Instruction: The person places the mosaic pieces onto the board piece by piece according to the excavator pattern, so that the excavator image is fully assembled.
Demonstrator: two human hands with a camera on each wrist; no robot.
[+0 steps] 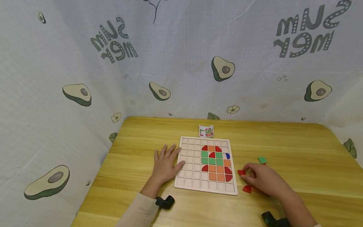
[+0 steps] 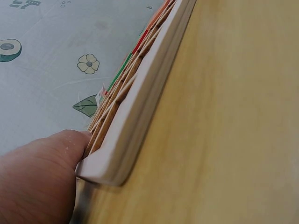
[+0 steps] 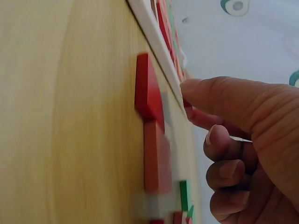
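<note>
A wooden grid board (image 1: 190,167) lies on the table, its right half partly filled with green squares, orange squares, red quarter-circles and one blue piece (image 1: 227,156). My left hand (image 1: 165,165) rests at the board's left side with fingers spread, the thumb and a fingertip over its rim. Just right of the board, my right hand (image 1: 263,178) pinches a red quarter-circle tile (image 1: 241,172) between thumb and forefinger. Below that hand lie another red quarter-circle (image 1: 247,189) and an orange square (image 3: 157,158), partly covered by the hand in the head view.
Behind the board stands a small curved pattern card (image 1: 206,131). A green square (image 1: 262,160) lies beyond my right hand, with a bit of red beside it. An avocado-print curtain (image 1: 181,63) hangs along the table's back edge.
</note>
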